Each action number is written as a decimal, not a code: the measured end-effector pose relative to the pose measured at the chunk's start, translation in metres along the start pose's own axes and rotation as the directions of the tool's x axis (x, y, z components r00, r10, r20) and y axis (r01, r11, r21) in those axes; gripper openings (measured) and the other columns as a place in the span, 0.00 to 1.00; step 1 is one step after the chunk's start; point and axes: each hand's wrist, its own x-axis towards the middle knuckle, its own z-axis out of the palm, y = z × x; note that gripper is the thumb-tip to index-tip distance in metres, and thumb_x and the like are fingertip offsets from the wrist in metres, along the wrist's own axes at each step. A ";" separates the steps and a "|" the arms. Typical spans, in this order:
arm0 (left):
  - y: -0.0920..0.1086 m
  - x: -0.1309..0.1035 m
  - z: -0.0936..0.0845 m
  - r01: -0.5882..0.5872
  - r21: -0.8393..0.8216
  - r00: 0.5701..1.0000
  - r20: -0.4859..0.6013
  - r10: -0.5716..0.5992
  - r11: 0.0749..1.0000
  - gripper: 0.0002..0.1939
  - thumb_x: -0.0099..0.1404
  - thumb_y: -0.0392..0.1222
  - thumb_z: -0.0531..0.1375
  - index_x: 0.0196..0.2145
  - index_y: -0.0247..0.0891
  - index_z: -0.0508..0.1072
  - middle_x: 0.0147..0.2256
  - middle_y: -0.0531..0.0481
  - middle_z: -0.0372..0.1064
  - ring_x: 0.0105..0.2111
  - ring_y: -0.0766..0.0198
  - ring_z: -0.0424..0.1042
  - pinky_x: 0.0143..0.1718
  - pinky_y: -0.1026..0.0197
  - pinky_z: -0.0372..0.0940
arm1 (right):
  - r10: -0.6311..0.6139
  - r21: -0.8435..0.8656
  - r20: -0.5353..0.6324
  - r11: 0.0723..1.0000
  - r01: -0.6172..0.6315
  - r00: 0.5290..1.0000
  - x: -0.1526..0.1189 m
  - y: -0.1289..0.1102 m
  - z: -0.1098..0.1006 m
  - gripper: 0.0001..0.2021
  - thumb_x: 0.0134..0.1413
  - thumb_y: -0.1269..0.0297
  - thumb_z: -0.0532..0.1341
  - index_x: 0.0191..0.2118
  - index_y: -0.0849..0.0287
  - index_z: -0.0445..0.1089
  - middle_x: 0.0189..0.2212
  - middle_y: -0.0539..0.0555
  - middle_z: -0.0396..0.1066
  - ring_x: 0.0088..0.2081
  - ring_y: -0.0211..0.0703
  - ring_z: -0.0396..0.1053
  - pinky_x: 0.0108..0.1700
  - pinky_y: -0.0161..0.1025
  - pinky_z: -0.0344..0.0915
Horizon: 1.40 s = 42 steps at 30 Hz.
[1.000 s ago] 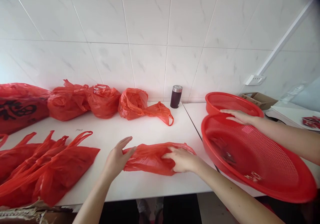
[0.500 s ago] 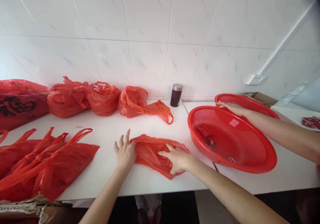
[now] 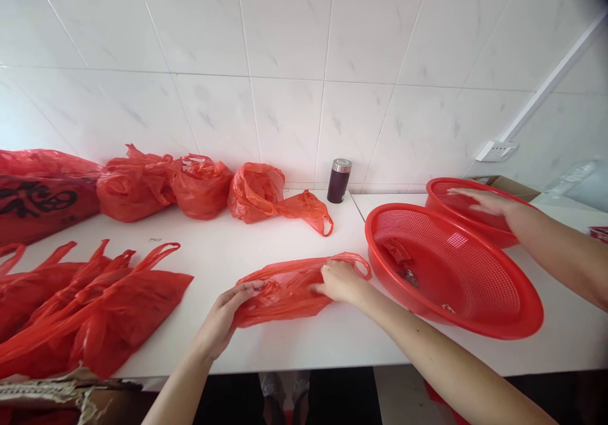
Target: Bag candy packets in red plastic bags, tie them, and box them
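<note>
A thin red plastic bag (image 3: 285,289) lies loosely spread on the white table in front of me. My left hand (image 3: 223,317) grips its left end, fingers laid over the edge. At the bag's right part my right hand (image 3: 339,280) is closed on the film with curled fingers; some fingertips are hidden in the folds. One loop handle of the bag sticks out past my right hand, close to a large red mesh basket (image 3: 475,279). Inside that basket lie a few small red packets (image 3: 398,252) and other small pieces.
Filled red bags (image 3: 202,187) stand along the tiled wall beside a dark tumbler (image 3: 339,181). Flat red bags (image 3: 118,311) lie at the left, above a torn cardboard box (image 3: 95,406). Another person's hand (image 3: 489,202) is over a second red basket (image 3: 439,190).
Both my hands have closed on the bag, which now lies longer and narrower, its handle showing at the right. The other person's hand has moved right, over the rear basket.
</note>
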 end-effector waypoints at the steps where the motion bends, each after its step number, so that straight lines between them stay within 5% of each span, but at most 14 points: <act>1: 0.000 0.001 0.002 0.010 -0.098 1.000 -0.019 -0.012 0.995 0.21 0.57 0.48 0.63 0.45 0.34 0.76 0.45 0.42 0.74 0.40 0.58 0.73 0.38 0.63 0.67 | -0.003 0.001 0.006 1.000 0.003 1.000 -0.001 -0.003 0.002 0.26 0.49 0.46 0.60 0.45 0.65 0.71 0.44 0.67 0.72 0.43 0.61 0.71 0.41 0.49 0.66; 4: -0.002 0.005 0.004 0.033 -0.138 0.999 -0.028 -0.038 0.990 0.28 0.53 0.47 0.66 0.51 0.33 0.72 0.42 0.41 0.75 0.37 0.59 0.74 0.37 0.62 0.67 | -0.009 0.015 0.024 1.000 0.008 1.000 -0.004 -0.005 0.005 0.37 0.38 0.51 0.68 0.56 0.60 0.62 0.49 0.64 0.69 0.47 0.60 0.69 0.41 0.47 0.67; 7: -0.007 0.005 0.008 -0.052 0.259 0.998 -0.030 0.062 0.964 0.28 0.56 0.39 0.60 0.55 0.37 0.69 0.49 0.42 0.71 0.35 0.60 0.75 0.38 0.60 0.68 | 0.028 0.025 0.049 0.999 -0.029 0.998 0.000 -0.002 0.001 0.40 0.37 0.53 0.68 0.57 0.62 0.60 0.49 0.65 0.69 0.49 0.61 0.69 0.43 0.48 0.67; 10: -0.014 0.001 0.016 -0.168 0.726 0.958 -0.039 0.285 0.666 0.33 0.55 0.30 0.51 0.59 0.42 0.65 0.63 0.44 0.56 0.32 0.63 0.74 0.34 0.60 0.66 | 0.052 0.032 0.078 0.998 -0.055 0.996 0.005 -0.001 -0.004 0.38 0.36 0.55 0.69 0.56 0.66 0.62 0.45 0.66 0.71 0.47 0.62 0.70 0.44 0.51 0.67; 13: -0.019 -0.002 0.020 -0.154 0.849 0.946 -0.021 0.323 0.506 0.37 0.57 0.31 0.48 0.65 0.41 0.54 0.67 0.43 0.44 0.41 0.57 0.74 0.35 0.58 0.67 | 0.034 0.051 0.097 0.998 -0.039 0.995 -0.009 -0.001 -0.016 0.40 0.37 0.58 0.69 0.59 0.63 0.60 0.48 0.65 0.70 0.50 0.61 0.68 0.47 0.50 0.66; 18: -0.013 -0.004 0.008 -0.161 0.709 0.974 0.000 0.228 0.687 0.34 0.62 0.44 0.52 0.65 0.35 0.55 0.65 0.42 0.50 0.64 0.52 0.52 0.61 0.53 0.53 | -0.407 0.497 -0.007 0.791 0.356 0.913 -0.071 0.029 -0.071 0.29 0.54 0.52 0.61 0.62 0.45 0.59 0.59 0.51 0.62 0.59 0.48 0.61 0.55 0.42 0.62; 20: -0.008 -0.006 0.003 -0.131 0.631 0.989 0.035 0.140 0.764 0.34 0.62 0.50 0.53 0.65 0.39 0.55 0.64 0.44 0.53 0.64 0.52 0.52 0.63 0.51 0.49 | -0.263 0.559 -0.176 0.766 0.316 0.949 -0.081 0.060 -0.093 0.26 0.58 0.50 0.57 0.62 0.45 0.58 0.58 0.52 0.63 0.56 0.45 0.64 0.53 0.40 0.63; 22: -0.004 -0.009 0.001 -0.089 0.577 0.996 0.063 0.065 0.812 0.36 0.61 0.54 0.55 0.65 0.42 0.55 0.63 0.46 0.55 0.63 0.50 0.54 0.63 0.49 0.49 | 0.059 0.460 -0.287 0.884 0.083 0.956 -0.074 0.100 -0.101 0.27 0.59 0.50 0.56 0.62 0.47 0.57 0.59 0.54 0.61 0.57 0.46 0.63 0.55 0.40 0.61; 24: -0.003 -0.012 0.002 -0.075 0.551 0.996 0.086 0.033 0.831 0.36 0.60 0.56 0.56 0.64 0.44 0.57 0.63 0.48 0.56 0.63 0.50 0.55 0.63 0.49 0.48 | 0.272 0.290 -0.135 0.930 -0.225 0.953 -0.057 0.138 -0.092 0.32 0.58 0.53 0.58 0.66 0.48 0.50 0.62 0.57 0.57 0.58 0.50 0.60 0.56 0.43 0.60; 27: -0.008 -0.013 0.005 -0.076 0.518 0.996 0.080 0.041 0.852 0.35 0.61 0.58 0.56 0.63 0.46 0.59 0.62 0.49 0.59 0.63 0.49 0.55 0.64 0.47 0.47 | 0.355 0.247 -0.017 0.907 -0.340 0.935 -0.032 0.177 -0.062 0.38 0.48 0.59 0.67 0.64 0.55 0.55 0.58 0.64 0.61 0.54 0.58 0.65 0.51 0.48 0.62; 32: -0.008 -0.010 0.008 -0.051 0.463 0.997 0.069 0.021 0.885 0.36 0.57 0.59 0.59 0.62 0.47 0.62 0.61 0.50 0.61 0.62 0.49 0.57 0.61 0.49 0.55 | 0.320 0.309 -0.051 0.906 -0.290 0.946 -0.016 0.198 -0.039 0.24 0.47 0.74 0.64 0.53 0.60 0.67 0.50 0.61 0.68 0.50 0.52 0.67 0.49 0.42 0.63; 37: 0.008 -0.021 0.023 0.004 0.372 0.999 0.045 -0.022 0.928 0.40 0.57 0.56 0.61 0.64 0.42 0.57 0.58 0.46 0.65 0.57 0.50 0.65 0.58 0.52 0.60 | 0.199 0.509 -0.175 0.857 -0.085 0.964 -0.036 0.173 -0.077 0.20 0.59 0.70 0.54 0.57 0.59 0.59 0.48 0.59 0.68 0.42 0.41 0.70 0.45 0.37 0.67; 40: 0.011 -0.023 0.034 0.027 0.319 0.998 0.051 -0.046 0.947 0.41 0.59 0.55 0.60 0.66 0.42 0.52 0.60 0.46 0.62 0.58 0.52 0.63 0.58 0.55 0.60 | -0.142 0.767 -0.245 0.576 0.281 0.959 -0.056 0.116 -0.091 0.22 0.58 0.64 0.57 0.59 0.55 0.58 0.48 0.57 0.68 0.38 0.37 0.71 0.44 0.38 0.68; 42: 0.010 -0.023 0.041 0.033 0.278 0.996 0.067 -0.053 0.960 0.41 0.60 0.54 0.60 0.67 0.42 0.50 0.60 0.46 0.61 0.59 0.53 0.62 0.58 0.55 0.59 | -0.430 0.817 -0.112 0.474 0.330 0.896 -0.063 0.071 -0.082 0.22 0.56 0.65 0.58 0.57 0.53 0.61 0.47 0.54 0.69 0.37 0.36 0.72 0.41 0.37 0.69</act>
